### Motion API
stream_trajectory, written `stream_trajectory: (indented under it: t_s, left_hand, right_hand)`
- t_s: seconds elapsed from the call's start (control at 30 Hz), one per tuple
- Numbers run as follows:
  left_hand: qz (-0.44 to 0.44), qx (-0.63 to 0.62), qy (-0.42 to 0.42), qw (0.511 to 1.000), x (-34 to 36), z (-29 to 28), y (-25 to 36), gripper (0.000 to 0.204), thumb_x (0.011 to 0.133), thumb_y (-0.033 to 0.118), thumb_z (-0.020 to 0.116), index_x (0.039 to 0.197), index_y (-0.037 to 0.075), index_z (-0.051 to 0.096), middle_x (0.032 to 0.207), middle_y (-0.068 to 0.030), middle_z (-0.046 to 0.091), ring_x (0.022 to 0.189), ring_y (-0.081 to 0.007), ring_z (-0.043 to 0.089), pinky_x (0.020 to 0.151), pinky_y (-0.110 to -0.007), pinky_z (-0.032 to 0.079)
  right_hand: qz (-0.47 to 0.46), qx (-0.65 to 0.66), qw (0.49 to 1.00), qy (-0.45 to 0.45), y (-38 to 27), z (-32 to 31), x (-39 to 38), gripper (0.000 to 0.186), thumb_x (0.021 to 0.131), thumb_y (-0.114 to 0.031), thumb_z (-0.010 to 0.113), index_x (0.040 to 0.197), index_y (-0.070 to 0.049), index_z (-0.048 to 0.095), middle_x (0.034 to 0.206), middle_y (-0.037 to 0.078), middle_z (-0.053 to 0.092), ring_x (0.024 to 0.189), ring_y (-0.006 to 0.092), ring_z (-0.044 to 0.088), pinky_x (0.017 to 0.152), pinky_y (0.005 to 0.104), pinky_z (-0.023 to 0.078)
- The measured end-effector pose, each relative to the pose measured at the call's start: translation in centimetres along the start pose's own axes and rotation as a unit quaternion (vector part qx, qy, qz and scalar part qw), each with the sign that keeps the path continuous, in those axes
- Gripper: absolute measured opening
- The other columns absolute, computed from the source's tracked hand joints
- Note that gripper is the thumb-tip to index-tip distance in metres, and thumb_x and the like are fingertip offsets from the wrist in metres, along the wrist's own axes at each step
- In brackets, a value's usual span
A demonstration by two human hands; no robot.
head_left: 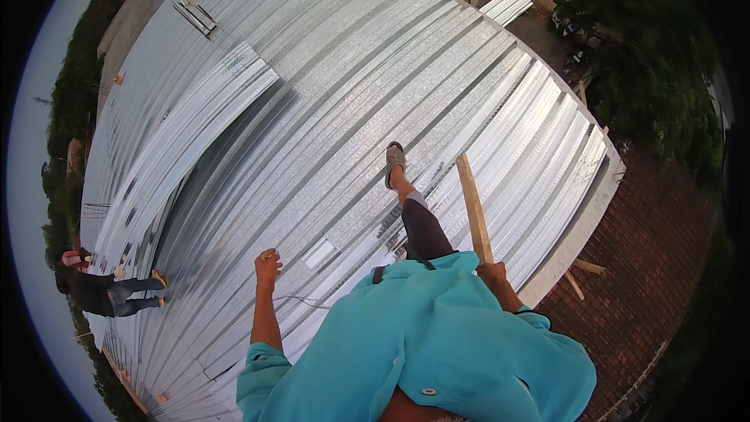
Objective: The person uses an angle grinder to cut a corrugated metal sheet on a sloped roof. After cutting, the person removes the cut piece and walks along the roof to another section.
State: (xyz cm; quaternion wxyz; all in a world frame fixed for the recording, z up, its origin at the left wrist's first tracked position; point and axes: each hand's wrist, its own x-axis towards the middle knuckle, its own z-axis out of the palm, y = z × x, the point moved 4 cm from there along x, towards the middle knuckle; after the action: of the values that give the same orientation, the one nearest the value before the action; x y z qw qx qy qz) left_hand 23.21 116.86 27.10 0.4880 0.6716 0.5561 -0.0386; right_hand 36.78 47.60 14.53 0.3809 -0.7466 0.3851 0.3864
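Pale brown wood is filling the right hand (492, 272), which is gripping one plank (473, 207) near its lower end; the left hand (268, 266) is hovering apart with fingers curling, and whether it is closing fully I cannot tell. That single plank is looking long, narrow and squared, running upward and slightly left over the silvery ribbed metal sheets (351, 109); whether its far end is touching them is unclear. One small whitish rectangle (319, 253) is lying right of the left hand. One sandalled foot (394, 162) is resting on the metal, left of the plank. Beyond the sheets' right edge, two wooden pieces (574, 285) are showing beside reddish-brown tiling (633, 273). At far left, one other person (98, 293) is standing near a raised sheet section (199, 121).
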Motion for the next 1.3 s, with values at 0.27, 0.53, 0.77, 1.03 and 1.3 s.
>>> stream_trajectory:
  t_s: [0.27, 0.53, 0.77, 1.03, 1.3]
  left_hand:
    - [0.254, -0.027, -0.101, 0.961, 26.5, 23.8, 45.5, 0.044, 0.089, 0.02, 0.064, 0.125, -0.005, 0.06, 0.099, -0.0133, 0.068, 0.085, -0.0186, 0.067, 0.07, -0.032, 0.052]
    - [0.226, 0.327, -0.329, 0.856, 35.7, 32.0, 38.9, 0.044, 0.091, 0.025, 0.065, 0.124, -0.004, 0.061, 0.095, -0.0129, 0.071, 0.084, -0.0198, 0.068, 0.066, -0.032, 0.054]
    - [-0.186, 0.464, -0.309, 0.809, 43.9, 17.6, 29.4, 0.037, 0.097, 0.024, 0.054, 0.134, 0.019, 0.058, 0.113, -0.005, 0.069, 0.075, -0.0208, 0.067, 0.057, -0.038, 0.052]
    - [0.01, 0.364, -0.337, 0.868, 51.2, 42.1, 50.3, 0.039, 0.092, 0.021, 0.062, 0.125, 0.0, 0.057, 0.108, -0.0158, 0.068, 0.088, -0.0274, 0.07, 0.072, -0.037, 0.055]
    - [0.034, 0.387, -0.411, 0.825, 52.1, 53.0, 59.2, 0.047, 0.093, 0.019, 0.06, 0.133, -0.003, 0.049, 0.11, -0.0222, 0.066, 0.089, -0.034, 0.07, 0.072, -0.043, 0.058]
  right_hand:
    - [0.036, -0.161, 0.986, 0.026, -25.2, 3.9, 11.5, 0.074, 0.06, -0.047, 0.088, 0.107, 0.004, 0.063, 0.1, 0.017, 0.072, 0.092, 0.0316, 0.071, 0.08, 0.0428, 0.056]
    - [-0.082, -0.171, 0.979, 0.073, -48.3, 6.3, 23.7, 0.053, 0.07, -0.045, 0.078, 0.098, -0.001, 0.07, 0.094, 0.021, 0.071, 0.089, 0.0351, 0.071, 0.08, 0.0449, 0.057]
    - [-0.236, -0.06, 0.962, 0.125, -70.4, 15.1, 33.6, 0.025, 0.073, -0.021, 0.069, 0.088, -0.001, 0.068, 0.088, 0.02, 0.071, 0.082, 0.0361, 0.071, 0.074, 0.0456, 0.056]
    - [-0.386, -0.132, 0.875, 0.262, -89.2, 24.6, 42.5, 0.042, 0.074, -0.021, 0.07, 0.111, -0.001, 0.063, 0.107, 0.02, 0.064, 0.103, 0.0361, 0.062, 0.086, 0.0512, 0.049]
    - [-0.2, 0.021, 0.96, 0.193, -79.1, 21.6, 39.1, 0.046, 0.073, -0.023, 0.072, 0.114, -0.003, 0.064, 0.121, 0.019, 0.058, 0.122, 0.0326, 0.05, 0.101, 0.0565, 0.036]
